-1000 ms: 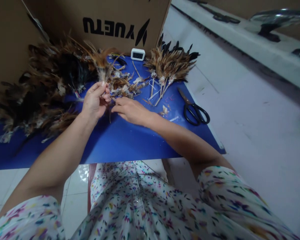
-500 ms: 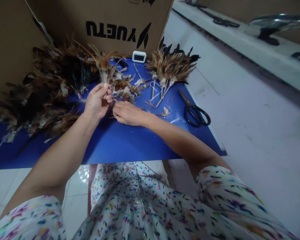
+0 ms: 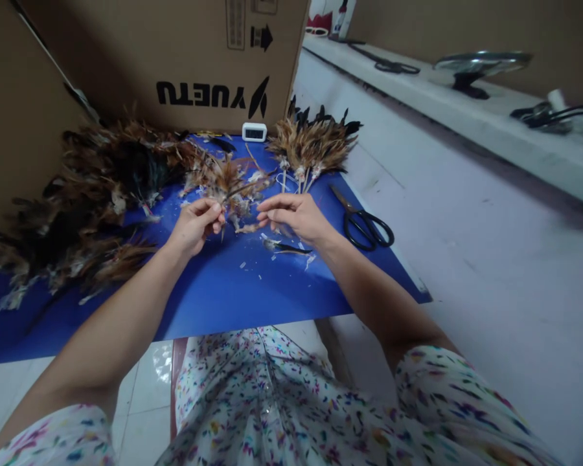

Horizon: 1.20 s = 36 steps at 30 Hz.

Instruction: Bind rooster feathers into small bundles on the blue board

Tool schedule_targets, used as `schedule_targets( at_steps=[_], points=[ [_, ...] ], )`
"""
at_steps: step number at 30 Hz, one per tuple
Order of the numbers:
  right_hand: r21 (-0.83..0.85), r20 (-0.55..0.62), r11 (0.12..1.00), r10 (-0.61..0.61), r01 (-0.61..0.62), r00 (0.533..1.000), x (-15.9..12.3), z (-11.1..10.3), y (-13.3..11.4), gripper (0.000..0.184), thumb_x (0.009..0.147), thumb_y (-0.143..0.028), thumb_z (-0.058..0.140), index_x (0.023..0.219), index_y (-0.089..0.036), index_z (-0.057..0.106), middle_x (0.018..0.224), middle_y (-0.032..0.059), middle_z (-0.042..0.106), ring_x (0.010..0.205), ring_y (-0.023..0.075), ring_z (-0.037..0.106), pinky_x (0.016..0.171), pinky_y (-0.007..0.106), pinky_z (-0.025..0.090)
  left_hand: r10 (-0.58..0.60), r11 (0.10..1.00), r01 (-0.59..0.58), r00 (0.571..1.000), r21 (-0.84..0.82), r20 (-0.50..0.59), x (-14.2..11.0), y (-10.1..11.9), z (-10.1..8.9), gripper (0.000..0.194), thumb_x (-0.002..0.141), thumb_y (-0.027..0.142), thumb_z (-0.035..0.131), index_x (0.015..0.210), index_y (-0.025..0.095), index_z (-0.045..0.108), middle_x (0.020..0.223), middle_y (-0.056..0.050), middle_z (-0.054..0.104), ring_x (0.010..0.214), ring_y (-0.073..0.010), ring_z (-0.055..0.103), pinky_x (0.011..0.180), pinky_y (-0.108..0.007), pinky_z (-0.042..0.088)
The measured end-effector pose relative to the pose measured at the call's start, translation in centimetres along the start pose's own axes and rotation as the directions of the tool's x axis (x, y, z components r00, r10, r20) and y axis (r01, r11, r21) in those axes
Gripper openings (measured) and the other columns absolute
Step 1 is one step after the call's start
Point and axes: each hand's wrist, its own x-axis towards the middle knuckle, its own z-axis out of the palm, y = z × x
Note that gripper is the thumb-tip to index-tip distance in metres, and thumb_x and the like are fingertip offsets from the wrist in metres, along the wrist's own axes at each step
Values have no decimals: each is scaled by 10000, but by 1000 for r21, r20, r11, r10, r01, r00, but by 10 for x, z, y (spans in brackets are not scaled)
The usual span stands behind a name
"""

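My left hand is closed in a pinch on a small bunch of brown feathers; their tips fan out above the fingers, in front of similar loose ones. To its right, my right hand has its fingers stretched out, thumb a little apart, with nothing visible in them. Under that hand lie a dark feather and small white scraps on the blue tabletop. Tied feather bundles with pale stems rest just beyond the right hand. Black-handled scissors lie further right.
A big heap of brown and black feathers covers the left side. A cardboard box stands behind, with a small white digital clock before it. Along the right runs a white ledge holding a mirror-like disc and dark tools.
My right hand has moved right, away from the left, and its fingers have opened. The feathers in my left hand now tilt to the right. A dark feather now shows on the table; the view has shifted.
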Motion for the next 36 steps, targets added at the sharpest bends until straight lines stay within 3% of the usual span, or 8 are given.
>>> schedule_targets(
  at_steps=[6,12,18,23,29,36],
  points=[
    [219,-117,976,40,-13,992,7,-13,16,301,632,-293,812,885,-167,708,812,27,743,737,146,716,599,237,531,86,977,-109,988,181,132,-5,-2,5,393,572,462,906,640,148,680,554,-15,640,408,-80,520,407,-190,417],
    [113,-286,993,7,26,958,11,-20,21,245,672,-337,825,812,-185,694,668,-33,656,609,80,591,588,220,496,113,875,-246,941,417,318,-7,-4,2,314,713,442,820,641,157,711,553,-27,638,428,-83,522,446,-195,415],
    [29,-302,997,-55,67,952,8,-21,16,216,765,-363,772,869,-191,694,786,3,692,710,113,640,689,269,536,91,800,-301,915,519,392,-13,0,8,243,750,389,767,653,172,719,514,-15,609,447,-104,526,470,-208,403],
    [16,-272,994,-98,106,957,1,-18,7,326,729,-473,797,870,-201,686,828,18,711,767,140,664,703,285,541,104,773,-338,902,537,418,-16,-1,12,222,758,365,751,651,172,722,534,-22,617,447,-105,524,471,-214,401],
    [-25,-99,995,-102,100,990,-7,-5,3,460,602,-590,846,791,-196,702,815,20,721,756,148,650,746,302,544,130,722,-404,877,562,463,-17,-2,13,217,780,351,728,644,183,715,549,-22,623,445,-107,528,468,-213,395],
    [-72,21,987,-144,145,989,-11,7,14,437,664,-581,818,792,-177,713,772,20,707,721,138,635,687,272,528,154,692,-459,847,557,508,-18,-2,15,223,812,326,700,654,168,703,571,-26,641,446,-101,541,480,-208,400]
  ],
)
